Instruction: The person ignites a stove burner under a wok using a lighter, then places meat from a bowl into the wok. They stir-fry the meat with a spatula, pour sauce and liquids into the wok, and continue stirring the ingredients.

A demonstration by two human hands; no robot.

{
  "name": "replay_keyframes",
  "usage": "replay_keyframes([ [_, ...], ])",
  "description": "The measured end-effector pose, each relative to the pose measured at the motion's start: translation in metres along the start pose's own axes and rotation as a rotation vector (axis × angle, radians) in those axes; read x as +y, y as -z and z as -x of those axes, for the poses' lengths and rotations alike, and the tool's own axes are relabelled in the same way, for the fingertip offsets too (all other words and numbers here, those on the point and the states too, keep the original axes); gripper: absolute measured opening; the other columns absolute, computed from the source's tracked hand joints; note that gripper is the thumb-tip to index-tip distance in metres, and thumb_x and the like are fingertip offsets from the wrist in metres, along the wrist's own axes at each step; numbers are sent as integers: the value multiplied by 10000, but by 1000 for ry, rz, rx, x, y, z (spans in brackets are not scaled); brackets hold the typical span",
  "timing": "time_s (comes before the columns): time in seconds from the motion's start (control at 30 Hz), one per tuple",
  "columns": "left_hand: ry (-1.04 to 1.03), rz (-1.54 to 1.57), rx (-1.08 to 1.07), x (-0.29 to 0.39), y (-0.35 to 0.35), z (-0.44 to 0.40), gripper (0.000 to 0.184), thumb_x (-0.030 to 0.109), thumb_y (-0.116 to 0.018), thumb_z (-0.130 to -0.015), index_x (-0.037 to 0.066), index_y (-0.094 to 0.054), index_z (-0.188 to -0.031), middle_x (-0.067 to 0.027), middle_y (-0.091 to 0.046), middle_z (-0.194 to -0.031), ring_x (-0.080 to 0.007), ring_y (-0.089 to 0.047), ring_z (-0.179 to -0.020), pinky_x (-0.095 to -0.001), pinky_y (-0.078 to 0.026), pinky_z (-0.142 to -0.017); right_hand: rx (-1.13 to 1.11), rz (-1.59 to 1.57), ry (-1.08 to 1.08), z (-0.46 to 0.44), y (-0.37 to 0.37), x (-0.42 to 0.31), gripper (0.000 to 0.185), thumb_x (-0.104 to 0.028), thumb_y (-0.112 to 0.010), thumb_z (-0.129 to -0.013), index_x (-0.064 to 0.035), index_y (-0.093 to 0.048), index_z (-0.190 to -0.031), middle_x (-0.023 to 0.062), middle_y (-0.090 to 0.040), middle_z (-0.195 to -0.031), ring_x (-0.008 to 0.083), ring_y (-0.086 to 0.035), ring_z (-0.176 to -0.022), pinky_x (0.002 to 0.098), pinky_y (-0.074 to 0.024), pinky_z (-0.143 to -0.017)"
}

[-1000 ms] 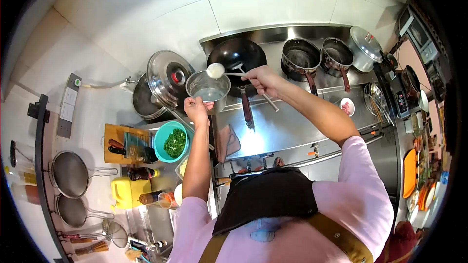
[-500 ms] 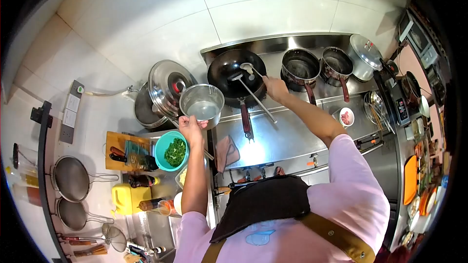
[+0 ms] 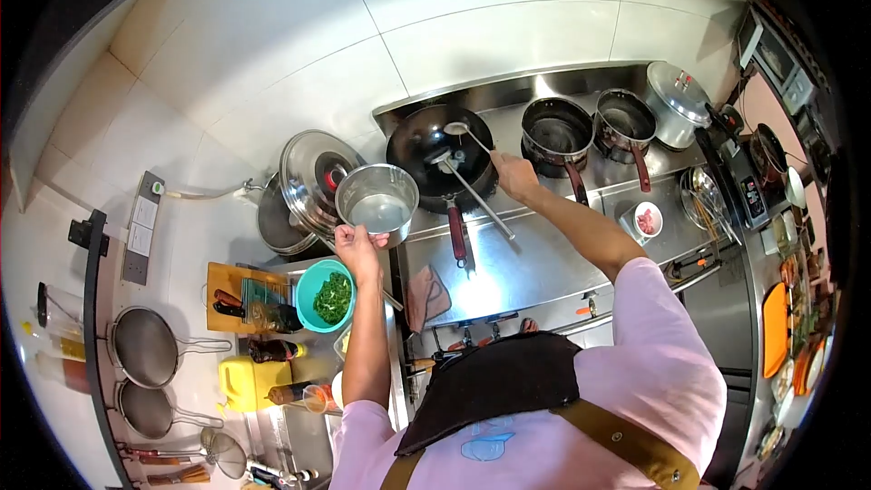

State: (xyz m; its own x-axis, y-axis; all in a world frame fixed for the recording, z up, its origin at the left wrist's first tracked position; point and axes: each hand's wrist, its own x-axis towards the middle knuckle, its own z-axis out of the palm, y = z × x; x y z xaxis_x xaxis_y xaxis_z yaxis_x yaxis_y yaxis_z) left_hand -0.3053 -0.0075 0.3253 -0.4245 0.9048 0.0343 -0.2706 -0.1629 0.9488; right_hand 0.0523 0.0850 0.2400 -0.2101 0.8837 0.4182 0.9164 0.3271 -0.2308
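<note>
Gripped at its near rim by my left hand (image 3: pixel 361 248), a round steel pot (image 3: pixel 377 183) is tilted slightly and holds some clear liquid. It is just left of the dark wok (image 3: pixel 419 141) on the stove. Over the wok my right hand (image 3: pixel 514 175) is closed round the handle of a ladle (image 3: pixel 456 129), its bowl above the wok's interior. A long-handled metal wok spatula (image 3: pixel 481 199) rests in the wok, its handle sticking out over the near rim. Below my left hand stands a turquoise bowl (image 3: pixel 311 305) with chopped greens (image 3: pixel 332 298).
To the right are two dark saucepans (image 3: pixel 557 127) (image 3: pixel 626 118) and a lidded silver pot (image 3: pixel 676 104). A white cup (image 3: pixel 644 220) with pink pieces sits on the steel counter (image 3: pixel 535 268). A folded cloth (image 3: pixel 426 295), a large lid (image 3: pixel 308 172) and a yellow jug (image 3: pixel 251 383) are on the left.
The ladle's bowl has shifted slightly left and down over the wok. The camera view has tilted a little. Both hands keep their holds.
</note>
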Motion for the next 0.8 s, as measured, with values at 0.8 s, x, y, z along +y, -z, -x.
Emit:
replay_keyframes([
  [0.8, -43, -102, -30, -4, -10, 9, 157, -31, -475, -887, 79, -371, -846, -75, -536, -647, -211, -595, -447, -293, -512, -416, -6, -333, -447, -4, -16, 17, 217, -153, -502, -909, 5, -649, -930, 229, -659, -795, 424, -649, -805, 510, -508, -701],
])
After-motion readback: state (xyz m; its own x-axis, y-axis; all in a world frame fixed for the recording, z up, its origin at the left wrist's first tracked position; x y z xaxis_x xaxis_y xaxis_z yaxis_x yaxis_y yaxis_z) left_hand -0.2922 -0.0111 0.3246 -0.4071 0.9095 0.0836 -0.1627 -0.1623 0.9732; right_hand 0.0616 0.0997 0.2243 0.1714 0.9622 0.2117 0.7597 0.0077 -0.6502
